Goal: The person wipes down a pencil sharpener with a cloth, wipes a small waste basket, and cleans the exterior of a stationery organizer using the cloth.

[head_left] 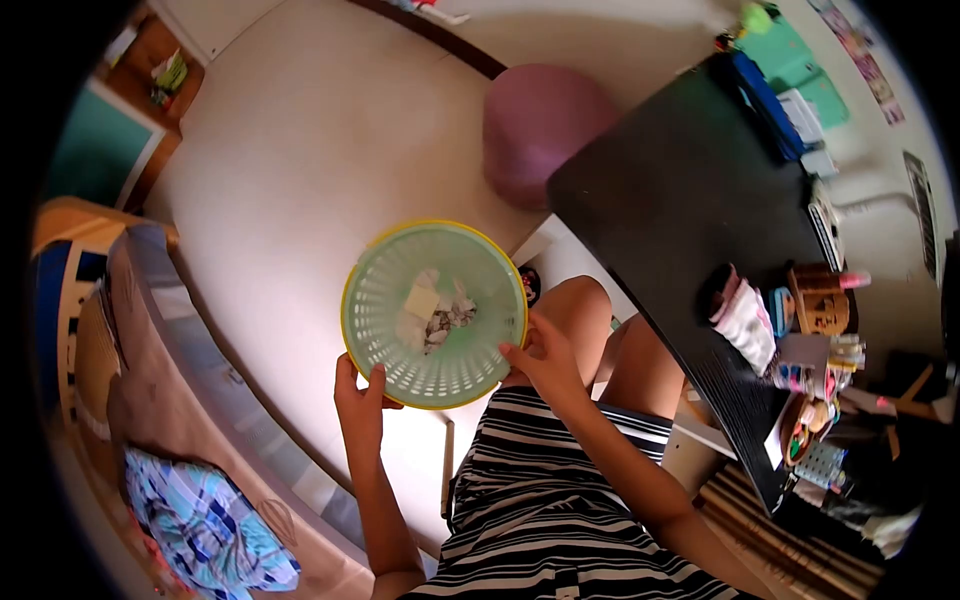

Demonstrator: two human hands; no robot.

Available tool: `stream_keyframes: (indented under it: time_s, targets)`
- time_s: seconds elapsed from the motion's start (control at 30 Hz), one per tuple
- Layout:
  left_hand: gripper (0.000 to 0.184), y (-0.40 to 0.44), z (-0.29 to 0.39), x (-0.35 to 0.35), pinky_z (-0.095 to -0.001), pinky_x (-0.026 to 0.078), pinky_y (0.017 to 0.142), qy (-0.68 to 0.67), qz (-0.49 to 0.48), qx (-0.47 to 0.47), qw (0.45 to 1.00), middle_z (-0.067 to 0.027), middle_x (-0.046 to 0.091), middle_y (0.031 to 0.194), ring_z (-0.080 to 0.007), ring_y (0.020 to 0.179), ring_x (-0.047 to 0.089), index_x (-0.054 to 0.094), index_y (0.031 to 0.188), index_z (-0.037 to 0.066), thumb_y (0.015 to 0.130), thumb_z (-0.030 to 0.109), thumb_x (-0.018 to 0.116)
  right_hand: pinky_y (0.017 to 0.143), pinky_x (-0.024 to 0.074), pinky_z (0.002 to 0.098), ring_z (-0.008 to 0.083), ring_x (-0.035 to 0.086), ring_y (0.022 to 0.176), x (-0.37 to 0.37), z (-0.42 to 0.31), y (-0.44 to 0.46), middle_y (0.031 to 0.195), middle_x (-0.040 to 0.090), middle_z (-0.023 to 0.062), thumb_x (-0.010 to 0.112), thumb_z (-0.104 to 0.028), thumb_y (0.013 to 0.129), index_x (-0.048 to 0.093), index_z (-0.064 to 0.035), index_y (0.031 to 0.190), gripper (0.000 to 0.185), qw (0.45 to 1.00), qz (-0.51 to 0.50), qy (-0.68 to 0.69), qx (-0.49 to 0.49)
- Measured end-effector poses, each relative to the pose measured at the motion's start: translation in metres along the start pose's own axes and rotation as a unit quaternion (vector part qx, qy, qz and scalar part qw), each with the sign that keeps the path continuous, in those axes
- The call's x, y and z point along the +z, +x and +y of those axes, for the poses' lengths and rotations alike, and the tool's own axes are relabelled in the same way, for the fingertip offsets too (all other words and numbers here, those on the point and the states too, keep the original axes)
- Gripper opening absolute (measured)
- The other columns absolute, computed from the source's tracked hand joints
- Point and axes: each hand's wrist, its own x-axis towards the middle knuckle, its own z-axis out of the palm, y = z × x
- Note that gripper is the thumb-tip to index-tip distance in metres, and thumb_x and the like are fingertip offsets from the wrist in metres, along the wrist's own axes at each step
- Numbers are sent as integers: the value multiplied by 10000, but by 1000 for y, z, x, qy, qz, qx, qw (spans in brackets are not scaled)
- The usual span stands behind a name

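Note:
A pale green slotted plastic wastebasket point(385, 270) with a yellow rim is held out in front of my lap, its mouth facing up toward me. Crumpled papers point(440, 325) and a flat yellowish piece of paper point(422, 300) lie at its bottom. On the near left of the rim, my left hand point(360, 395) grips with the thumb over the edge. My right hand point(545, 355) clasps the rim's right side, thumb inside and fingers behind the wall. Both hands' other fingers are partly hidden by the basket.
A dark desk point(690, 190) stands at the right with a pencil case point(765, 105) and a cloth pouch point(745, 325). Behind the basket sits a pink pouf point(545, 130). At left is a bed point(190, 400) with a blue plaid cloth point(205, 520).

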Motion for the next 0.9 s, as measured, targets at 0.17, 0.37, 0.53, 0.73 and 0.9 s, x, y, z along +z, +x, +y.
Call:
stream_keyframes:
  time_s: [0.17, 0.37, 0.53, 0.73, 0.9]
  targets:
    - [351, -6, 12, 17, -273, 600, 501, -4, -61, 12, 998, -151, 651, 1189, -179, 668, 701, 493, 1300, -46, 982, 66, 594, 671, 676, 310, 219, 737, 794, -19, 2, -38, 1000, 681, 130, 700, -35, 948, 412, 44, 1494, 622, 994, 59, 83, -25]
    - [361, -16, 29, 47, -281, 611, 518, 21, -132, 25, 991, -169, 642, 1233, -196, 688, 717, 482, 1297, -48, 983, 84, 603, 650, 679, 295, 225, 740, 790, -48, 0, -67, 994, 686, 136, 700, -7, 940, 398, 58, 1493, 633, 986, 113, 117, -32]
    - [387, -22, 37, 82, -285, 619, 530, 30, -200, 33, 979, -153, 635, 1241, -197, 715, 723, 470, 1328, -34, 988, 93, 605, 662, 675, 285, 220, 738, 831, -73, -1, -96, 1015, 683, 146, 680, 0, 951, 405, 58, 1484, 602, 973, 177, 135, -57]
    - [407, -32, 46, 113, -272, 613, 518, 57, -267, 42, 961, -128, 636, 1229, -174, 743, 717, 459, 1358, -10, 991, 94, 599, 709, 669, 289, 207, 731, 850, -97, 3, -127, 1018, 683, 138, 679, -14, 959, 388, 49, 1500, 618, 961, 224, 147, -68]
    - [399, -34, 46, 127, -266, 610, 507, 75, -317, 52, 944, -121, 637, 1208, -165, 730, 710, 459, 1359, -4, 997, 106, 585, 732, 665, 297, 189, 717, 839, -112, 13, -141, 990, 676, 126, 688, -48, 966, 364, 19, 1534, 657, 958, 242, 140, -67]
